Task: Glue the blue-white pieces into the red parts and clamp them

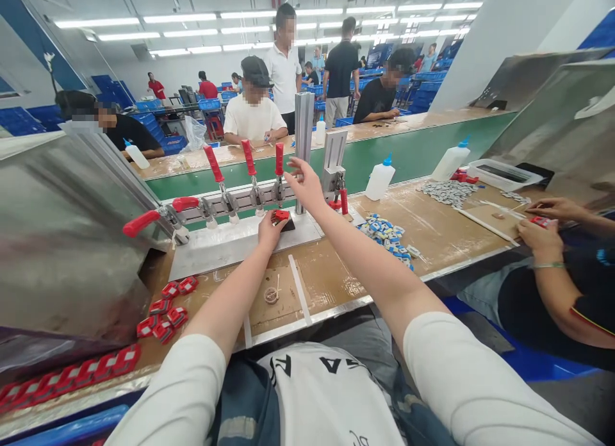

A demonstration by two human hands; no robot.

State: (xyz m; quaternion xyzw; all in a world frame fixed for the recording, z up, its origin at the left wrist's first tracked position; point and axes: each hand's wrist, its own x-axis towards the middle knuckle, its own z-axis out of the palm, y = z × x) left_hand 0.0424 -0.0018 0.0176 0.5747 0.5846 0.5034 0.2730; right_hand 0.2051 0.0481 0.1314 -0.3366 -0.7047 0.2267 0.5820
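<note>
Clamping step, likely: left hand grasping red plastic piece toward brown surface's far edge; right hand, grip released, probably needs red-handled metal clamp.

Six red handles, four bottles, six red cases in the loose cluster, one white tray, one small dish; the blue-and-yellow pieces and grey pieces lie too thick to count.

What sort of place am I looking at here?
Probably a factory assembly floor. Red-handled clamps stand in a row at the workbench, small blue-and-yellow parts lie heaped on it, and people work at another long bench behind.
</note>
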